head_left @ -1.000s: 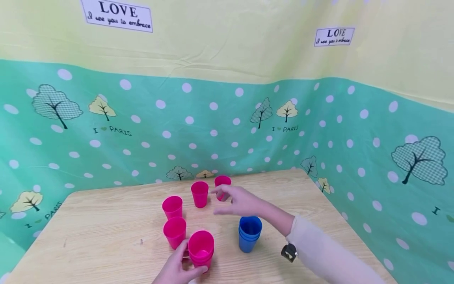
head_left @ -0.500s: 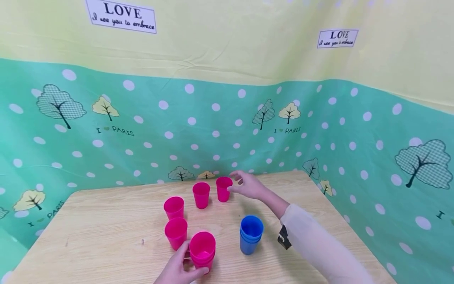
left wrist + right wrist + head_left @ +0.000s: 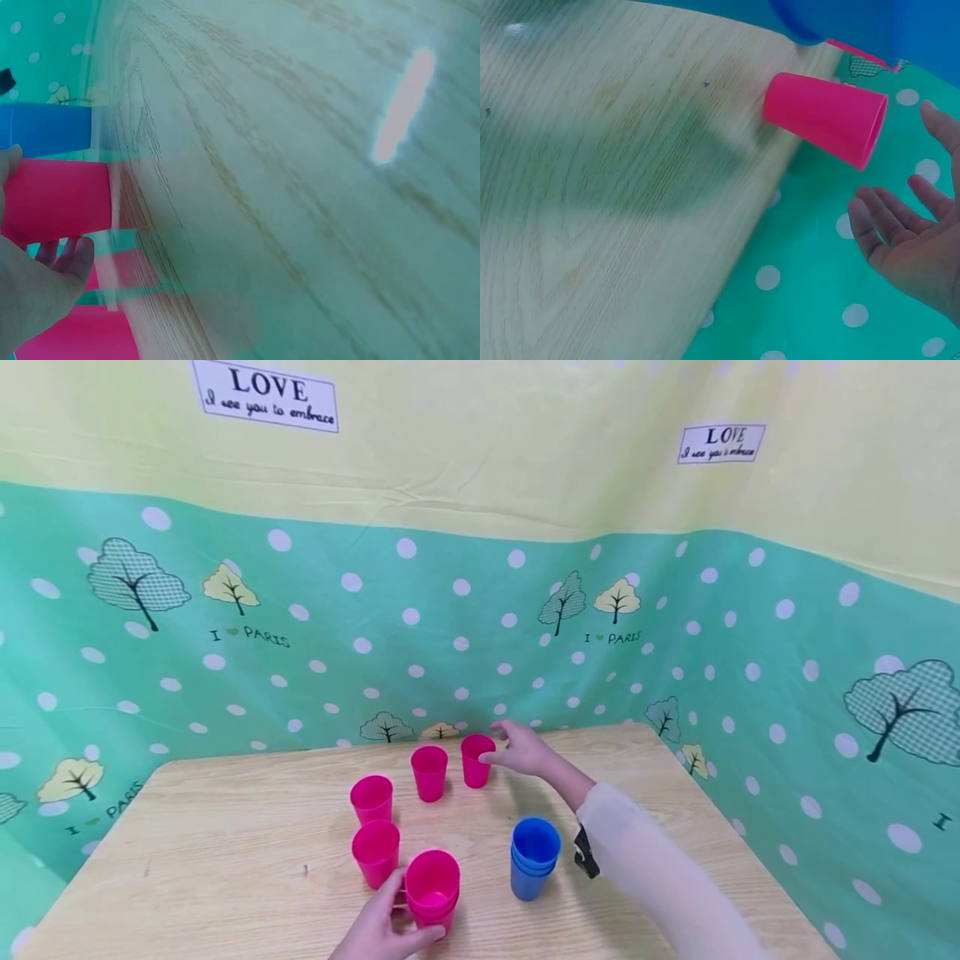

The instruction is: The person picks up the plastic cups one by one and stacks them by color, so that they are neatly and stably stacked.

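Note:
My left hand [image 3: 380, 927] grips a stack of nested pink cups [image 3: 432, 897] near the front of the table, thumb on one side and fingers on the other. In the left wrist view, that hand [image 3: 37, 289] wraps the pink stack [image 3: 60, 196] from both sides. Beside the far right pink cup [image 3: 477, 763], my right hand [image 3: 522, 750] reaches out with fingers spread. The right wrist view has this hand [image 3: 915, 240] close to the mouth of an upright pink cup [image 3: 825, 116], a gap between them and its fingers relaxed.
Three more single pink cups, at the back [image 3: 429, 774], left [image 3: 372, 799] and nearer left [image 3: 377, 854], form a curve on the wooden table [image 3: 225, 852]. A stack of blue cups [image 3: 534, 860] stands right of the held stack. Patterned cloth [image 3: 450, 610] hangs behind the table.
My right hand has moved right and slightly back, from in front of the far right pink cup to its right side. The left hand keeps its grip on the pink stack.

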A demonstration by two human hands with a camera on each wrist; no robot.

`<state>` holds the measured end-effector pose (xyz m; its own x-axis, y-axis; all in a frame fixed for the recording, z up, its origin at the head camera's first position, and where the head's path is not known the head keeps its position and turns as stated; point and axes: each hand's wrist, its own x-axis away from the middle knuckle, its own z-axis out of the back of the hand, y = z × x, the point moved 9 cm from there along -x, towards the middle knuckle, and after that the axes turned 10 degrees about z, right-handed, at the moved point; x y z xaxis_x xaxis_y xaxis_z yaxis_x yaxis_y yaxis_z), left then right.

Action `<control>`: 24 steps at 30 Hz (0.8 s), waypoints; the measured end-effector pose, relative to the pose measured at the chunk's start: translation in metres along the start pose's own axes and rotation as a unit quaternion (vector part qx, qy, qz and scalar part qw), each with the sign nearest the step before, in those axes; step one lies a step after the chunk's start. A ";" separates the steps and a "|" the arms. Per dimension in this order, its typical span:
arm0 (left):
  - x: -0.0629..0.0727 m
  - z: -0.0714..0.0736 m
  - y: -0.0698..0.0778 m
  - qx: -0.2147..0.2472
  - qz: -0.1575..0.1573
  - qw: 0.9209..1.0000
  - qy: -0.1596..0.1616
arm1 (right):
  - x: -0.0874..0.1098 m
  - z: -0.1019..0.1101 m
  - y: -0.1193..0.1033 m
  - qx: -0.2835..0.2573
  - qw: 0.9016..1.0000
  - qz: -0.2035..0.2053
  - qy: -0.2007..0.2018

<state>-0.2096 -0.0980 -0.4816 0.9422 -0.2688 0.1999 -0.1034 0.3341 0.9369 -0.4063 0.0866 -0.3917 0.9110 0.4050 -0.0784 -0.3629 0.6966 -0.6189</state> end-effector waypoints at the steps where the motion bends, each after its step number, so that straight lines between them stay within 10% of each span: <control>1: 0.000 0.000 0.000 0.000 0.001 1.000 0.000 | -0.001 -0.001 0.000 0.000 1.000 0.000 -0.001; 24: 0.002 0.001 0.001 -0.012 -0.016 1.000 0.008 | -0.007 -0.018 0.014 0.018 1.000 -0.005 -0.023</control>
<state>-0.2083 -0.0987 -0.4803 0.9497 -0.2663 0.1646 -0.0647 0.3474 0.9355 -0.4136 0.0825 -0.4140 0.9045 0.4250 -0.0360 -0.3621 0.7206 -0.5912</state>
